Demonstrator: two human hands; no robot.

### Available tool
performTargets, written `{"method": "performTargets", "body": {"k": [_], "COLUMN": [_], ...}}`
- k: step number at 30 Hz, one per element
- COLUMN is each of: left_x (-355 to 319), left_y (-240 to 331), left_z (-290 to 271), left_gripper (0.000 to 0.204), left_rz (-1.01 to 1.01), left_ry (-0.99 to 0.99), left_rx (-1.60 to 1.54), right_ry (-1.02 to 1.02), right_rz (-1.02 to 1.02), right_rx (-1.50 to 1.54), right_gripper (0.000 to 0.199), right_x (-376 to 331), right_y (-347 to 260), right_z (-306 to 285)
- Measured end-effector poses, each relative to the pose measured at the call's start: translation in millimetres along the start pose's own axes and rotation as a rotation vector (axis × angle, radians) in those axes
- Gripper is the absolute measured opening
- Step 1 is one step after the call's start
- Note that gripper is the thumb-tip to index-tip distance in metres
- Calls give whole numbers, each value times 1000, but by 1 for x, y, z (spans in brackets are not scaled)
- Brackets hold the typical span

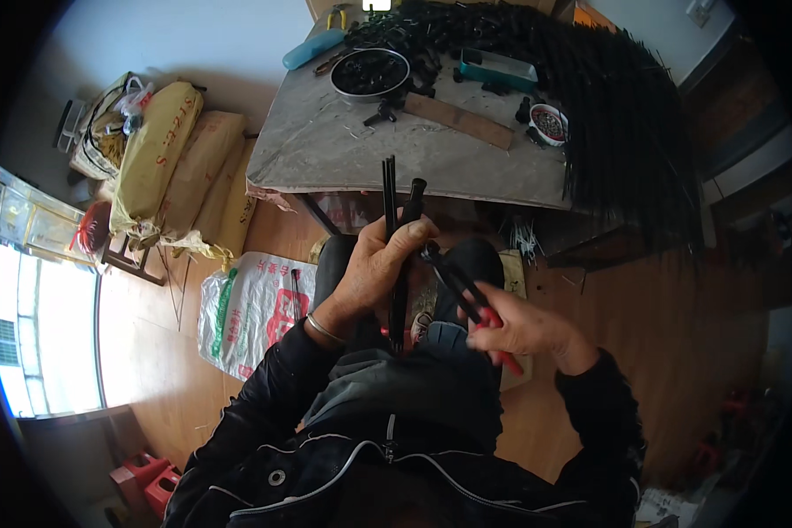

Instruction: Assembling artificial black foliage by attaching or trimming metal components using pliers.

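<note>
My left hand point(371, 264) is closed around a bundle of thin black rods point(388, 189), held upright over my lap. In the same grip stands a thicker black piece point(414, 201) with a flared top end; its exact kind I cannot make out. My right hand point(532, 333), somewhat blurred, grips the red handles of a pair of pincers point(456, 283). The jaws of the pincers are beside the fingertips of my left hand, close to the black piece. What lies between the jaws, if anything, is too small to tell.
A grey table point(317, 145) ahead bears a bowl of black parts point(370, 72), a wooden strip point(458, 121), a teal tray point(499, 70), a small cup point(548, 125) and a large heap of black rods point(629, 123). Yellow sacks point(163, 150) stand left; a white bag point(255, 304) lies on the floor.
</note>
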State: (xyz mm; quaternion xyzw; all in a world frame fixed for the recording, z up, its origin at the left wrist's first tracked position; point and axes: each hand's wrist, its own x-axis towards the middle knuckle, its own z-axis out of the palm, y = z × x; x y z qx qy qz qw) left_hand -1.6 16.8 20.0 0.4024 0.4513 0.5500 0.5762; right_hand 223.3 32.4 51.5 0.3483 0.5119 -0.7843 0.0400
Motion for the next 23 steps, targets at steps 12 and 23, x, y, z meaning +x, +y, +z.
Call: {"method": "performTargets", "body": {"k": [12, 23], "left_x": [-2, -7], "left_y": [-23, -23], "left_z": [-10, -13], "left_gripper": [46, 49], "left_rz": [75, 89], "left_ry": [-81, 1], "left_rx": [-134, -74], "right_ry": [-333, -17], "right_rz": [-259, -174], "right_rx": [672, 361], "right_gripper": [24, 27], "right_x": [3, -12], "right_y": [36, 23], "right_z": [8, 7]}}
